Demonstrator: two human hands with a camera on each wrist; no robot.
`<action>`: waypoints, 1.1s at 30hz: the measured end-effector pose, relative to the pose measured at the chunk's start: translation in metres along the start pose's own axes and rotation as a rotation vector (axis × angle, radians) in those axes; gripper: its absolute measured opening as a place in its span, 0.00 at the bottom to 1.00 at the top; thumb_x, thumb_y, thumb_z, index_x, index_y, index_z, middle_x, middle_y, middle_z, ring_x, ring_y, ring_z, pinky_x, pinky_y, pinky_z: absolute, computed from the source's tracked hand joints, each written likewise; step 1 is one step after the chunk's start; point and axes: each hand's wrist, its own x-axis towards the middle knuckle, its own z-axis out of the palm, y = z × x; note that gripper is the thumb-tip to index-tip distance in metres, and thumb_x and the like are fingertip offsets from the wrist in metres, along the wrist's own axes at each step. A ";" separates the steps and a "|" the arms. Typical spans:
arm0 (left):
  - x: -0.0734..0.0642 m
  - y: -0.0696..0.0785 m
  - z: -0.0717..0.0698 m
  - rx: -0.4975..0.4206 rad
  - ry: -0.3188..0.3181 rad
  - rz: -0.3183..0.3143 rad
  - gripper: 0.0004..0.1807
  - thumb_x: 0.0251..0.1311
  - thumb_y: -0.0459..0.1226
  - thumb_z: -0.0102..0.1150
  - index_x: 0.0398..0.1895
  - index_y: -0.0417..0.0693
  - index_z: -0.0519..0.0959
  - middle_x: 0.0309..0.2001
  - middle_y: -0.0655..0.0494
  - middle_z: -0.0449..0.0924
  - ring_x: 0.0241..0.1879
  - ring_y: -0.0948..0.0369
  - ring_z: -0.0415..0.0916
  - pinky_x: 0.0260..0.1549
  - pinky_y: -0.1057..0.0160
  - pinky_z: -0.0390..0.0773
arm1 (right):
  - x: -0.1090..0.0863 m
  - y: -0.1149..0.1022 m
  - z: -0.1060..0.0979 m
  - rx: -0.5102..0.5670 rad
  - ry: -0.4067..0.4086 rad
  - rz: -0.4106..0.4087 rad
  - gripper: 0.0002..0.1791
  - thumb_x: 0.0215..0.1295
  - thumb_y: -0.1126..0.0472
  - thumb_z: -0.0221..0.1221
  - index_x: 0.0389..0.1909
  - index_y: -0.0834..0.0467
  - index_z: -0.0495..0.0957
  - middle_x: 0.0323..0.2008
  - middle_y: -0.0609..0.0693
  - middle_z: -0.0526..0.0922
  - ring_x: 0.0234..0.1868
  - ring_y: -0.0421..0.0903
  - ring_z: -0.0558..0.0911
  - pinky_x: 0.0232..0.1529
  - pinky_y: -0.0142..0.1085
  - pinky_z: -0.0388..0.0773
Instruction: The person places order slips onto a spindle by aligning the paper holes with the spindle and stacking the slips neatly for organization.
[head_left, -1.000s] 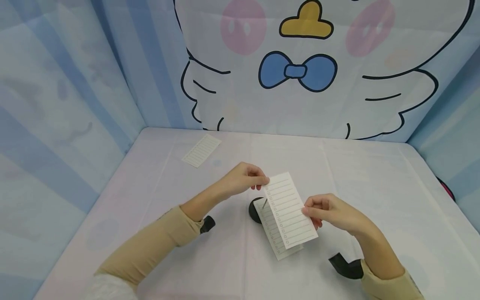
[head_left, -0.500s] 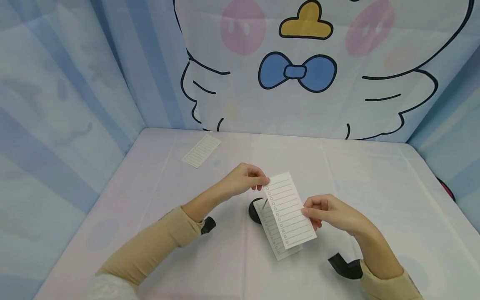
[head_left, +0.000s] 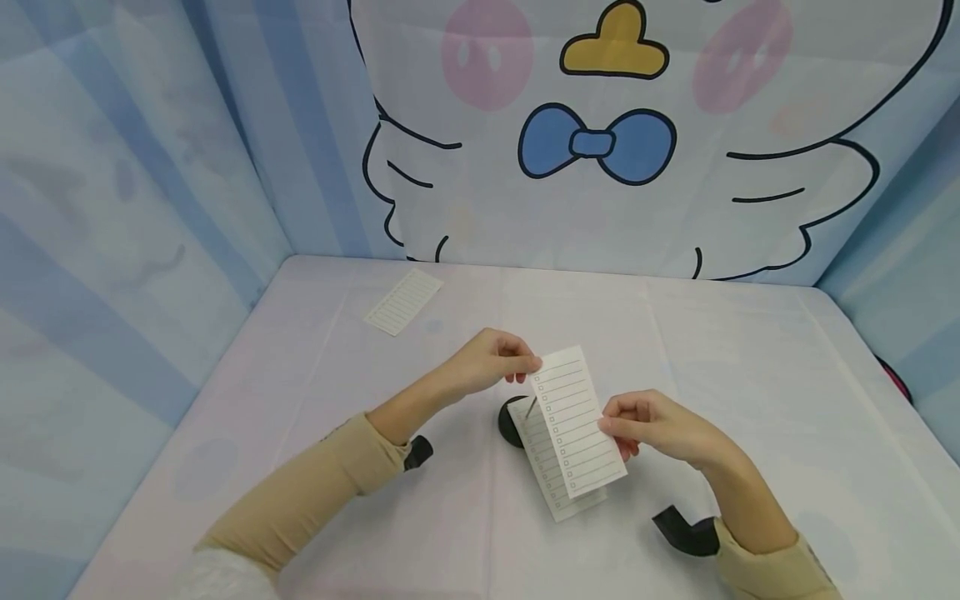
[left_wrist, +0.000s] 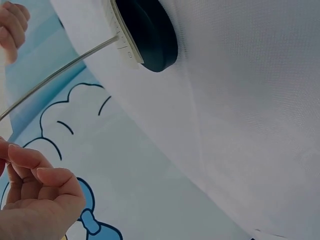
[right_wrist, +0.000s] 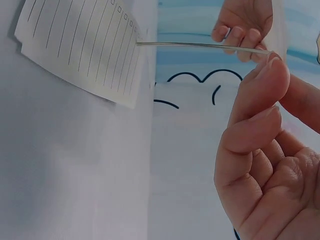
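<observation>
My left hand point(head_left: 495, 362) pinches the top left corner of a white checklist sheet point(head_left: 577, 425) with ruled lines and small boxes. The right hand point(head_left: 648, 425) pinches that sheet's right edge. Below it stands a paper spike with a round black base point(head_left: 510, 427) and a thin upright metal rod point(right_wrist: 190, 45). In the head view the rod's upper end disappears behind the held sheet. More checklist sheets point(head_left: 546, 479) are pierced on the rod and lie low over the base. The left wrist view also shows the base point(left_wrist: 157, 37) and rod point(left_wrist: 60, 74) near the left hand point(left_wrist: 42, 195).
Another checklist sheet point(head_left: 403, 302) lies alone on the white tablecloth point(head_left: 337, 533), toward the back left. Behind the table hangs a printed cloth with a cartoon figure and a blue bow point(head_left: 596, 143). Black straps point(head_left: 686, 532) hang at both wrists.
My right hand has shifted slightly left, and the held sheet's lower right corner has come left with it. The left hand has hardly moved; the spike stays in place.
</observation>
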 end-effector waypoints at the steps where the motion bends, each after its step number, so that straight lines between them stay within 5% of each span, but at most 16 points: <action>1: 0.000 0.000 0.000 0.000 0.001 -0.001 0.10 0.61 0.39 0.56 0.29 0.41 0.79 0.22 0.56 0.73 0.26 0.61 0.67 0.24 0.68 0.62 | 0.001 0.000 0.000 -0.001 -0.002 -0.002 0.12 0.66 0.61 0.52 0.32 0.69 0.72 0.21 0.50 0.75 0.20 0.46 0.72 0.24 0.32 0.69; 12: 0.003 -0.007 0.002 0.004 -0.007 -0.013 0.10 0.61 0.40 0.56 0.29 0.41 0.79 0.22 0.55 0.72 0.25 0.59 0.67 0.23 0.68 0.60 | 0.004 0.008 0.000 0.006 -0.025 -0.011 0.13 0.66 0.61 0.52 0.31 0.69 0.71 0.20 0.48 0.75 0.20 0.44 0.72 0.23 0.33 0.69; 21: 0.009 -0.031 0.009 0.017 -0.019 -0.175 0.11 0.60 0.40 0.57 0.25 0.43 0.79 0.20 0.57 0.72 0.24 0.59 0.66 0.25 0.67 0.61 | 0.011 0.024 0.003 -0.013 -0.047 0.015 0.13 0.65 0.61 0.53 0.30 0.69 0.72 0.19 0.49 0.75 0.19 0.40 0.71 0.21 0.32 0.67; 33: 0.017 -0.054 0.017 0.080 -0.064 -0.247 0.11 0.57 0.38 0.60 0.22 0.41 0.80 0.16 0.58 0.73 0.18 0.63 0.65 0.19 0.69 0.64 | 0.022 0.041 0.006 -0.036 -0.109 0.119 0.12 0.63 0.60 0.55 0.28 0.67 0.75 0.16 0.49 0.75 0.17 0.39 0.72 0.19 0.29 0.62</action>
